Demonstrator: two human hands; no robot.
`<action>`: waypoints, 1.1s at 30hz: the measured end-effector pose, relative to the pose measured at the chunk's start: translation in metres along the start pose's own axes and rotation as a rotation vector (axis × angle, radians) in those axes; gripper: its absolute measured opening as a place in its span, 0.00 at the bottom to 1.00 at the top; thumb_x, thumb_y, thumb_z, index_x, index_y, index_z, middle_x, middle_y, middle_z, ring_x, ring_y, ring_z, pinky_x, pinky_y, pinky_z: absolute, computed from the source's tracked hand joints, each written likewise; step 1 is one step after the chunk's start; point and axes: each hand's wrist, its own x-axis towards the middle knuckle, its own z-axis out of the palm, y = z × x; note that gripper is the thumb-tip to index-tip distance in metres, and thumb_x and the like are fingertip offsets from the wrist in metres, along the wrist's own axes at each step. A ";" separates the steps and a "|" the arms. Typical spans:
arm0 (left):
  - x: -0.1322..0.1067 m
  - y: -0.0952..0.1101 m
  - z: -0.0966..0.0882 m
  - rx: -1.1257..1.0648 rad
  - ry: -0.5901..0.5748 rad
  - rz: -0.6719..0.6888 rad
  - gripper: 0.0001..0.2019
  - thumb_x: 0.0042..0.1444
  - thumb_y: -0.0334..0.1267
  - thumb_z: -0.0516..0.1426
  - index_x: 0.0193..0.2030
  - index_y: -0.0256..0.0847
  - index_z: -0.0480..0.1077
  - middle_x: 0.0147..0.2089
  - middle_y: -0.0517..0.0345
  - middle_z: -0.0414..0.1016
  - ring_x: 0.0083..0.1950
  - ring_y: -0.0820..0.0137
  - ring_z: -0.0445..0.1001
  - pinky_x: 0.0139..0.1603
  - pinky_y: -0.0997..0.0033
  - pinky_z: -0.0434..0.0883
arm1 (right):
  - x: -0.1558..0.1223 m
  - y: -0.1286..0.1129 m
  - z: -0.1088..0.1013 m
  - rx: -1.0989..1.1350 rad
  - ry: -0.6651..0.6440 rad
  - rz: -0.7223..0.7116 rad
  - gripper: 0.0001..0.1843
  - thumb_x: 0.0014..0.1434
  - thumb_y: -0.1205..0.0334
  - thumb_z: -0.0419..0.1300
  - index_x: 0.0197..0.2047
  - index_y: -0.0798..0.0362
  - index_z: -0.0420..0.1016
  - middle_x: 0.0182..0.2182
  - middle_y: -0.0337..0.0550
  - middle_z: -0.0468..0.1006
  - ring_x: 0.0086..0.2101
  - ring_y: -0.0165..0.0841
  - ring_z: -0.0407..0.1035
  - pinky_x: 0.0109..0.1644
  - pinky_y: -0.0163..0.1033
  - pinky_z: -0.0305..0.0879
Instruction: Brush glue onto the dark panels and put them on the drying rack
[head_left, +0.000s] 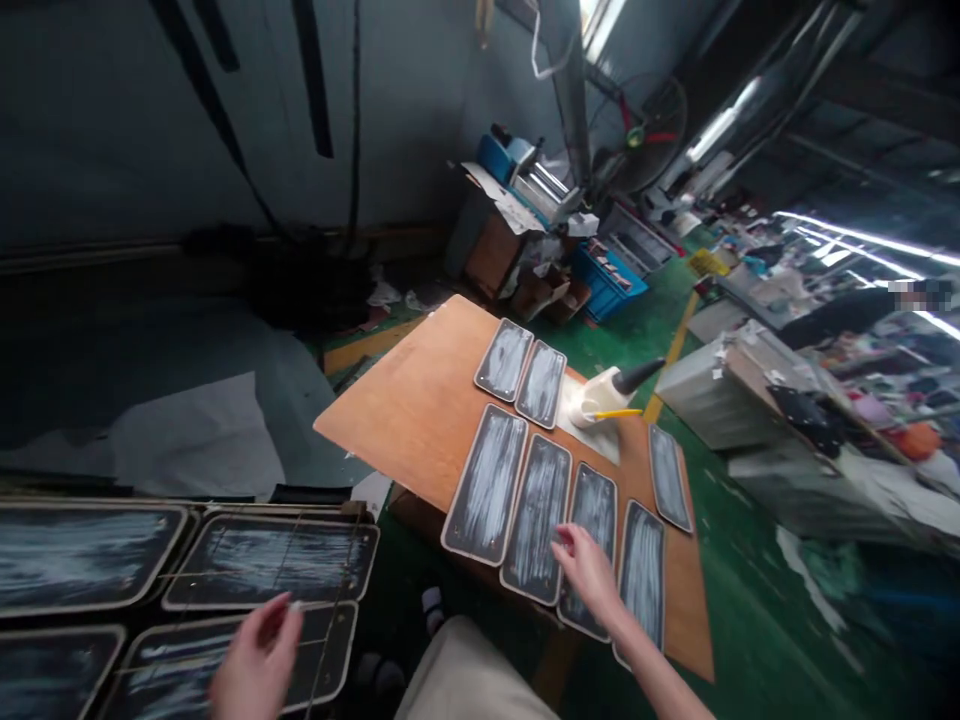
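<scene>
My left hand (259,655) is at the lower left, fingers loosely bent with a gap at the thumb, over a dark rounded panel (341,640) with pale streaks. Similar panels, such as one just behind it (277,560), lie on a rack strung with thin cords. On the right, my right hand (589,570) hovers over a wooden board (405,400), its fingers half curled and nothing visible in them. Its fingertips are by the streaked panel (536,510) and overlap the neighbouring panel (595,500) in view. Whether they touch either is unclear.
A whitish container (596,395) with a black projecting part and a yellow stick (619,413) stands on the board among more panels (670,477). Beyond are a blue crate (607,280), a roller machine (547,190) and a fan (641,130). Cluttered worktables (720,390) line the right.
</scene>
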 end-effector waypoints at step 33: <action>-0.116 0.041 0.124 -0.907 -0.574 -0.331 0.18 0.37 0.21 0.59 0.38 0.37 0.73 0.33 0.59 0.72 0.30 0.76 0.68 0.31 0.77 0.63 | 0.072 0.064 0.009 0.729 -0.183 0.144 0.31 0.38 0.39 0.66 0.44 0.48 0.74 0.30 0.46 0.80 0.34 0.50 0.76 0.35 0.50 0.75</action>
